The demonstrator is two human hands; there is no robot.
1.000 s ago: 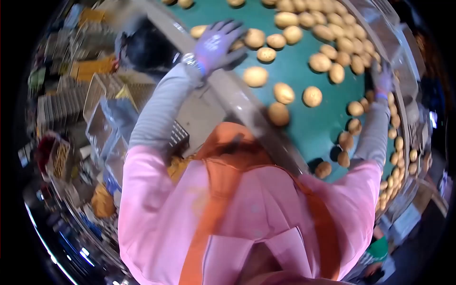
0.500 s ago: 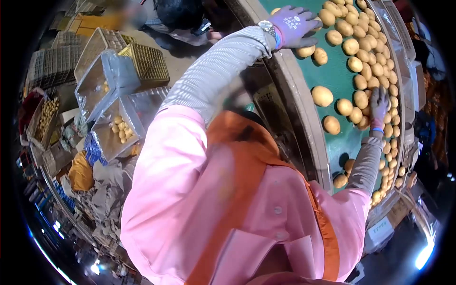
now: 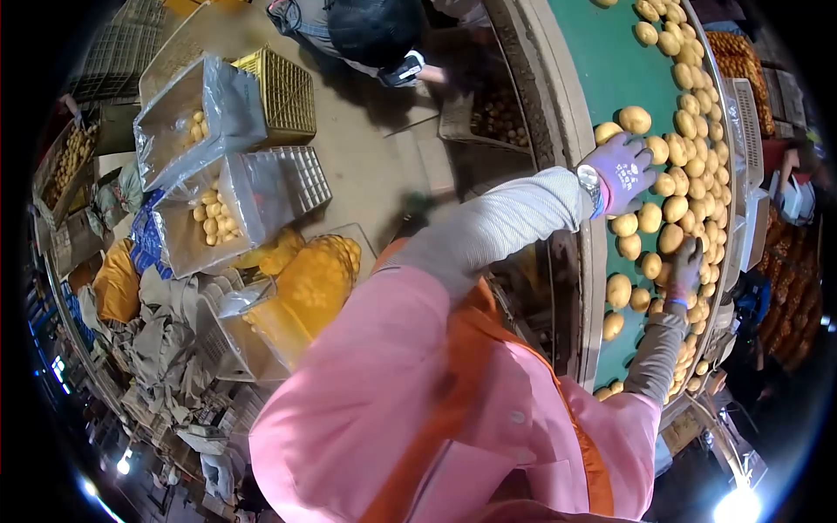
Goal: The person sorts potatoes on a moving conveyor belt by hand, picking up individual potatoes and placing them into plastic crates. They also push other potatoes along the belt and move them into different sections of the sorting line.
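Observation:
A green conveyor belt (image 3: 610, 61) runs down the right side, carrying several tan potatoes (image 3: 676, 209) crowded toward its far edge. My left hand (image 3: 621, 172), in a purple glove with a wristwatch, lies palm down with fingers spread over potatoes near the belt's near rim; one potato (image 3: 608, 132) sits just above it. My right hand (image 3: 684, 266), in a grey glove, reaches further across and rests with fingers extended on the potato pile. Neither hand visibly grips a potato. My pink shirt and orange apron fill the lower middle.
Another person in a dark cap (image 3: 375, 30) bends at the top. Plastic-lined crates with potatoes (image 3: 209, 218) and a yellow crate (image 3: 277, 91) stand on the floor at left. A yellow net bag (image 3: 309, 279) and heaped sacks (image 3: 157, 340) lie nearby.
The view has swung left and down, showing more floor. My left hand has drawn back along the belt toward my right hand, and both now rest close together on the potatoes.

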